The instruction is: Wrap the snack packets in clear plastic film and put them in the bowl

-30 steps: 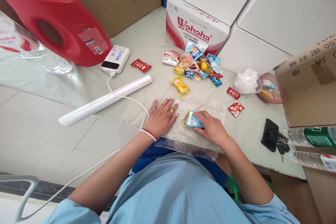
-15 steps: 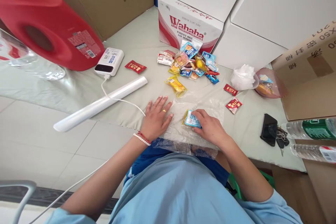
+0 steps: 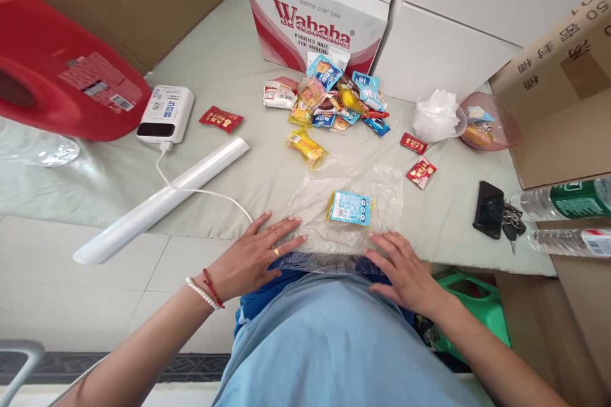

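Note:
A clear plastic sheet or bag (image 3: 315, 235) lies spread at the table's front edge and hangs a little over it. On its middle rests a blue snack packet (image 3: 351, 208), with a yellow wrapper showing at its edges. My left hand (image 3: 265, 251) is at the sheet's near left edge, fingers stretched out. At the near right edge is my right hand (image 3: 398, 267), fingers spread, no longer touching the packet. A yellow snack packet (image 3: 307, 147) lies just beyond the sheet. Behind it is a heap of small wrapped snacks (image 3: 334, 98).
Left are a white tube (image 3: 162, 200), a power bank (image 3: 166, 114) with cable, a red packet (image 3: 221, 119) and a red jug (image 3: 95, 89). Right are two red packets (image 3: 421, 172), a bowl (image 3: 491, 124), a phone (image 3: 488, 208), keys and bottles. A Wahaba-type carton (image 3: 315, 19) stands behind.
My right hand has let go of the blue packet and drawn back toward me. My left hand has moved nearer the table's front edge. The view has shifted slightly.

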`<state>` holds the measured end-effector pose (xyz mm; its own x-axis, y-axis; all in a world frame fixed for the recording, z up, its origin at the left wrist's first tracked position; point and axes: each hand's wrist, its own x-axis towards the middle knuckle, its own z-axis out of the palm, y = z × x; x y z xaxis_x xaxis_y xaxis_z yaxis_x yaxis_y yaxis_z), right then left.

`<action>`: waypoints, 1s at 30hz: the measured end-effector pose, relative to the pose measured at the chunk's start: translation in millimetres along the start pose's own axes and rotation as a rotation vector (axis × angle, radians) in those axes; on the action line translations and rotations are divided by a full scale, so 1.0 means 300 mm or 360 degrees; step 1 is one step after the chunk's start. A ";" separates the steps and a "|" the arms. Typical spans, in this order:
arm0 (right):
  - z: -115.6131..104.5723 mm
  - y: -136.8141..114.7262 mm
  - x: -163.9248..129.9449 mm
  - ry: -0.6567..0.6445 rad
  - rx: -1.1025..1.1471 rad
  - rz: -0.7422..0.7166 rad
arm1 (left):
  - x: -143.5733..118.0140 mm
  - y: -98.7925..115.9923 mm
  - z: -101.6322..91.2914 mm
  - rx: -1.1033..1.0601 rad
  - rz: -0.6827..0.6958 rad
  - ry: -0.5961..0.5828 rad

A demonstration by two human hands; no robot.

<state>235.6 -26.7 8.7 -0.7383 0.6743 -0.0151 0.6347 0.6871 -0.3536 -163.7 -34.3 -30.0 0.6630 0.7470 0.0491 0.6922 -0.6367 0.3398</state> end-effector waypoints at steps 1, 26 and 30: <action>0.047 0.006 -0.023 0.0057 -0.0041 0.0019 | 0.003 -0.002 0.012 0.0016 0.0000 0.0054; -0.048 0.268 0.235 0.0148 0.0763 0.1139 | 0.333 -0.118 -0.046 -0.0253 -0.1161 0.1038; -0.096 0.237 0.242 0.0332 0.0235 0.1013 | 0.303 0.023 -0.075 0.0188 -0.0894 0.1552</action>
<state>233.8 78.8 9.3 -0.1633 0.9827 -0.0871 0.8817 0.1058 -0.4597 -105.0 33.4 -2.2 -0.2200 0.7306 0.6465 0.8788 -0.1393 0.4564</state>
